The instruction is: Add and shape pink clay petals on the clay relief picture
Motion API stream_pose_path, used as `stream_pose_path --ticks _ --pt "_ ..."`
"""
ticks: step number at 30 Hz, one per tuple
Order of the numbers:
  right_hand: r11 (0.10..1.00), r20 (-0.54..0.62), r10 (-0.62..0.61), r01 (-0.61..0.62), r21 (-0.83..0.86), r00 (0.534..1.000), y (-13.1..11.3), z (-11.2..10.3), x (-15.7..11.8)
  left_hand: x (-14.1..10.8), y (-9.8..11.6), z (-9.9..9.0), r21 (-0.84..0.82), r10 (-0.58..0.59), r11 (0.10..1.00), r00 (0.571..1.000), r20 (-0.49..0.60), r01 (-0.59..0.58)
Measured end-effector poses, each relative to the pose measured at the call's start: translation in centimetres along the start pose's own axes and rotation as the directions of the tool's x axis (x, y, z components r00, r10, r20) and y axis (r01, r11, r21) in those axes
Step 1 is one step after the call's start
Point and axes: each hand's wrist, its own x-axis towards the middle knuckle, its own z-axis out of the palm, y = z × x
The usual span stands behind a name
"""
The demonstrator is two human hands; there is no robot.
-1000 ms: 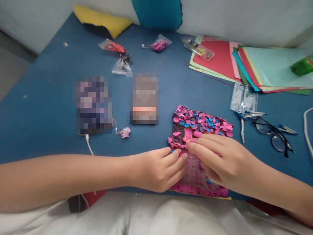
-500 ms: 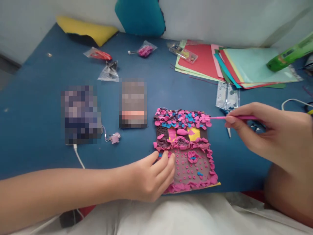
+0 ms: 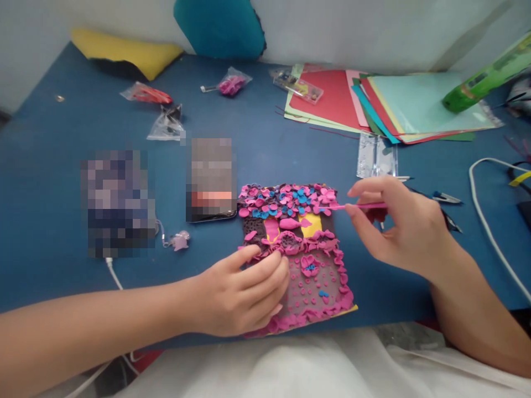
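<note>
A clay-decorated panel (image 3: 305,284) lies flat on the desk before me. Pink and blue clay petals crowd its upper band, pink ruffles edge it, and small pink dots cover the brownish lower part. My left hand (image 3: 244,293) rests over its lower left with fingers stretched out, hiding that area. Between thumb and fingers, my right hand (image 3: 400,229) pinches a thin pink clay modelling tool (image 3: 338,208). The tool's tip reaches the petals at the panel's upper right.
Left of the panel are two blurred devices, a phone (image 3: 211,177) and a larger one (image 3: 118,202) with a cable and charm. Bagged clay (image 3: 232,84), coloured paper (image 3: 431,105), a green bottle (image 3: 468,91), a clear case (image 3: 377,155) and scissors-like tools (image 3: 450,197) lie beyond.
The camera view has shifted, so the desk items sit further left. My right hand has moved closer to the panel and its other fingers have curled; the tool tip stays among the upper-right petals.
</note>
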Motion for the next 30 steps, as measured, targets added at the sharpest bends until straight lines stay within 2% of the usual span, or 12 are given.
stream_pose_path --ticks 5,9,15,21,24,27,30 --pt "1.000 -0.056 -0.005 0.005 -0.006 0.998 -1.3 -0.2 -0.4 0.1 -1.6 0.9 -0.035 -0.123 0.992 0.992 0.020 0.124" --pt "0.997 -0.065 -0.050 0.054 0.059 0.997 -1.3 0.8 -0.4 0.1 -2.0 1.4 -0.072 -0.181 0.980 0.982 0.056 0.185" --pt "0.995 -0.065 0.018 -0.012 0.100 0.998 -1.1 2.3 -0.6 0.2 -2.1 1.4 -0.080 -0.176 0.980 0.983 0.057 0.180" --pt "0.997 -0.013 -0.068 0.068 0.033 0.998 -1.2 1.6 -0.3 0.1 -2.0 1.5 -0.020 -0.175 0.984 0.984 0.000 0.175" --pt "0.998 -0.028 -0.056 0.057 0.031 0.998 -1.5 1.4 -0.2 0.0 -1.9 1.5 -0.007 -0.181 0.983 0.983 -0.037 0.181" --pt "0.998 -0.036 -0.010 0.012 0.061 0.999 -1.9 1.5 -0.3 0.1 -1.8 1.4 -0.035 -0.183 0.983 0.983 0.006 0.183" --pt "0.991 0.006 -0.046 0.045 0.128 0.999 -2.2 1.6 -0.4 0.1 -2.0 1.3 -0.095 -0.187 0.976 0.979 0.083 0.195"
